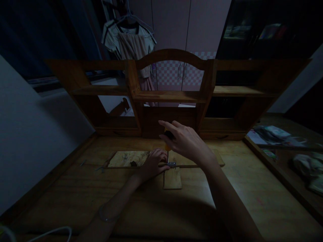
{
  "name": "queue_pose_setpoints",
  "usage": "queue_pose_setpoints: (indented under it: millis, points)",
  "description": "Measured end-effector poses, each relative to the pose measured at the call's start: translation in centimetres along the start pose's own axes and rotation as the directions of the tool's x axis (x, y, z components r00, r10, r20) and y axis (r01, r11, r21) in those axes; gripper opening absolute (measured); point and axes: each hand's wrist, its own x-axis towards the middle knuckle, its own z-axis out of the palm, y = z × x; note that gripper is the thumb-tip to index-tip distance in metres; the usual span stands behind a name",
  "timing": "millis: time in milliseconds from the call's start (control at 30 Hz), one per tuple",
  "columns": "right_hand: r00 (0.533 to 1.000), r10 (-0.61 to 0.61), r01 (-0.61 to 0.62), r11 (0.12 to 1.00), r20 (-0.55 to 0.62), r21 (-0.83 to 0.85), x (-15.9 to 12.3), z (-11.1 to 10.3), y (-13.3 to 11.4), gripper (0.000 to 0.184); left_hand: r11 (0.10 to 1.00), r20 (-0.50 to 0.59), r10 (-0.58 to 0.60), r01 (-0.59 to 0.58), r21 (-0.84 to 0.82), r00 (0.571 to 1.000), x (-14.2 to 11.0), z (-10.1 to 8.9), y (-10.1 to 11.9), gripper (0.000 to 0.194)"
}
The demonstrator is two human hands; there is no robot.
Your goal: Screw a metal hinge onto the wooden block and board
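My right hand (188,141) is closed round the yellow and black handle of a screwdriver (167,141) held upright. Its tip rests on a small metal bracket (172,164). The bracket sits where a long flat wooden board (126,158) meets a small wooden piece (172,178) on the desk. My left hand (153,164) lies on the long board just left of the bracket, fingers curled and pressing down beside the screwdriver shaft. The room is dim.
A wooden desk (227,201) with a shelf hutch (171,95) at the back. Papers and cloth (277,134) lie at the right edge. A white cable (50,232) curls at the near left. Clothes hang on a hanger (131,37) behind the hutch.
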Motion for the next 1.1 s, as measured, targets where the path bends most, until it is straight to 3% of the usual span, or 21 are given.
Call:
queue_pose_setpoints:
  millis: [433, 667, 867, 1100]
  points:
    - [1.0, -0.01, 0.011, 1.0, 0.021, -0.029, -0.13, -0.35, -0.35, 0.029, 1.0, 0.032, -0.009, 0.009, 0.007, 0.999, -0.05, -0.2, 0.14, 0.033]
    - [0.999, 0.051, -0.051, 0.993, 0.001, -0.102, 0.09, -0.04, -0.06, 0.036, 1.0, 0.031, -0.014, 0.014, 0.002, 0.999, 0.07, -0.3, 0.22, 0.027]
    - [1.0, 0.002, -0.003, 0.998, -0.019, -0.068, -0.16, -0.59, -0.56, 0.028, 1.0, 0.021, -0.007, 0.007, 0.016, 1.0, -0.07, -0.03, -0.06, 0.029]
    - [0.998, -0.062, 0.062, 0.998, 0.012, 0.024, -0.09, -0.58, -0.85, 0.034, 1.0, 0.011, -0.001, 0.001, -0.004, 1.0, -0.1, -0.04, 0.12, 0.028]
